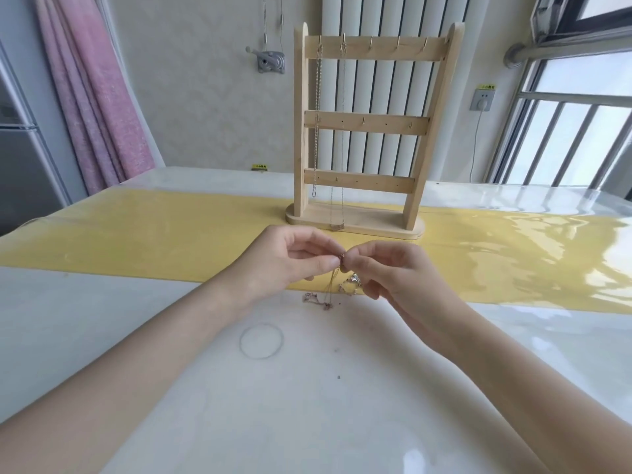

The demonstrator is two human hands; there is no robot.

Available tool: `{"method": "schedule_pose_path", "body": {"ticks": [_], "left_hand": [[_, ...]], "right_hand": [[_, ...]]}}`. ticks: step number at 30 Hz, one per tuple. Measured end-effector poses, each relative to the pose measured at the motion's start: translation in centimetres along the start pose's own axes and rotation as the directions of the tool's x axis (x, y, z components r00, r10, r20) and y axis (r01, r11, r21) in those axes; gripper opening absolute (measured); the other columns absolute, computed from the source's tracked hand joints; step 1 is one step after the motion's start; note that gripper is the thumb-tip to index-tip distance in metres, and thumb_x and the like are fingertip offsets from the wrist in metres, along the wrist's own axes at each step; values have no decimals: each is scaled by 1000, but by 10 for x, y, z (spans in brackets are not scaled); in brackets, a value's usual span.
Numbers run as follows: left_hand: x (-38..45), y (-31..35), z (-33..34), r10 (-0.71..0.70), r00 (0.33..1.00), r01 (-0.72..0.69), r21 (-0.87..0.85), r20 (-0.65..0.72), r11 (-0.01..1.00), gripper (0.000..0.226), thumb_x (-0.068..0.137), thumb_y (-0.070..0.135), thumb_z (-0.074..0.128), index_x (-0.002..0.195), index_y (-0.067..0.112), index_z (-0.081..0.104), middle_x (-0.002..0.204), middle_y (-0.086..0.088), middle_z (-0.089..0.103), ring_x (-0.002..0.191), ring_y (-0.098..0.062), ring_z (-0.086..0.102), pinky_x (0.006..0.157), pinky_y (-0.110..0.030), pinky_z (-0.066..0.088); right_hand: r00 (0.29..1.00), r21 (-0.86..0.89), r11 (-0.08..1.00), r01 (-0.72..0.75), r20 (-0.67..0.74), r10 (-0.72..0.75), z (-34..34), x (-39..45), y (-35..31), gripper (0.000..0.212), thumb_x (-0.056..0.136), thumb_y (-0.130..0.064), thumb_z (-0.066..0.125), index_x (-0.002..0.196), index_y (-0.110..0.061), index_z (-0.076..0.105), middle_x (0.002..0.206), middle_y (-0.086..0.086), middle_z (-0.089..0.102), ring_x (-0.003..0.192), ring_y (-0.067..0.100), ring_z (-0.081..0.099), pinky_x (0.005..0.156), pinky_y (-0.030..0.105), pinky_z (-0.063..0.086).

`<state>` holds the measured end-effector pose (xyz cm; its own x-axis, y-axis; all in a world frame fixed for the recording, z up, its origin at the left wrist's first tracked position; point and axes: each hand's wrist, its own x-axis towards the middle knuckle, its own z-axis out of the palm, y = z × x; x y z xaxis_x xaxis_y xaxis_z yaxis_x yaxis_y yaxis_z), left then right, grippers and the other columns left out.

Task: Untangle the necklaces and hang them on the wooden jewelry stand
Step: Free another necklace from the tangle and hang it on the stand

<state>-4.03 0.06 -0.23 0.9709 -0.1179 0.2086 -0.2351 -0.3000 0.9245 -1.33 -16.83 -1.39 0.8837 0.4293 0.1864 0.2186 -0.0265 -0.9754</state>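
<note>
Two hands met above our table (136, 336): our left hand (284, 260) and right hand (386, 268) each pinched a thin necklace (337, 271), its tangled chain trailing onto the yellow runner (136, 234). Beyond stood the wooden jewelry stand (369, 124), two chains (318, 114) hanging from its top hooks.

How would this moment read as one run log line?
left hand: pinches chain | right hand: pinches chain | stand: two necklaces hung | table: chains left

small yellow sticker (486, 86) above wall socket (482, 100), yellow label (259, 166) at table's far edge, both lettering too small to read
</note>
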Motion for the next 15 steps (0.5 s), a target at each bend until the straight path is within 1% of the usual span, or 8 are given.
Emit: {"method": "schedule_pose_path", "body": {"ticks": [2,4,6,8,9,13,15], "left_hand": [[-1,-2,1,-24,1000,24,-12,-10,1000,12,81,8,66,90,15,67,84,0,69,70,1,60,60,-9,44],[-1,-2,1,-34,999,33,-16,-22,999,11,82,7,65,90,15,66,82,-1,68,66,1,58,58,-9,43],[0,-2,1,-44,999,42,-34,-32,999,10,84,8,63,91,14,66,78,-1,67,61,-1,54,57,-10,43],[-1,-3,1,-51,998,50,-45,-28,998,10,85,8,62,90,15,66,76,0,68,63,-3,54,58,-11,44],[-1,-3,1,-52,998,51,-41,-21,998,9,84,8,62,90,15,66,76,1,69,65,-3,56,58,-11,45],[-2,-5,1,-57,998,57,-29,-3,998,8,82,8,65,88,14,66,70,4,70,63,-1,59,58,-11,45],[-2,-6,1,-60,998,60,-29,-11,998,7,82,8,65,87,13,66,67,4,70,61,-2,58,57,-11,44]], "right_hand": [[1000,2,1000,-26,16,26,0,-1,1,13,89,-9,59,78,-6,65,53,-11,54,56,11,39,53,18,36],[998,39,997,-62,28,61,1,-1,3,13,89,-6,57,78,-7,63,57,-8,55,57,12,40,53,19,36],[994,98,990,-106,38,103,1,0,4,15,89,-4,55,76,-8,62,65,0,57,60,14,42,54,21,36],[989,153,978,-143,57,135,1,0,5,16,88,-3,54,74,-9,60,71,8,56,63,16,44,55,24,35],[987,169,973,-157,69,147,1,0,6,17,88,-3,54,73,-9,59,71,10,55,66,17,44,56,24,34],[980,192,963,-189,94,173,-2,0,11,19,87,0,54,71,-11,58,63,5,53,77,22,45,55,23,34],[980,207,960,-188,104,170,-3,1,12,17,86,2,55,75,-10,59,61,5,51,75,21,49,55,22,35]]}}
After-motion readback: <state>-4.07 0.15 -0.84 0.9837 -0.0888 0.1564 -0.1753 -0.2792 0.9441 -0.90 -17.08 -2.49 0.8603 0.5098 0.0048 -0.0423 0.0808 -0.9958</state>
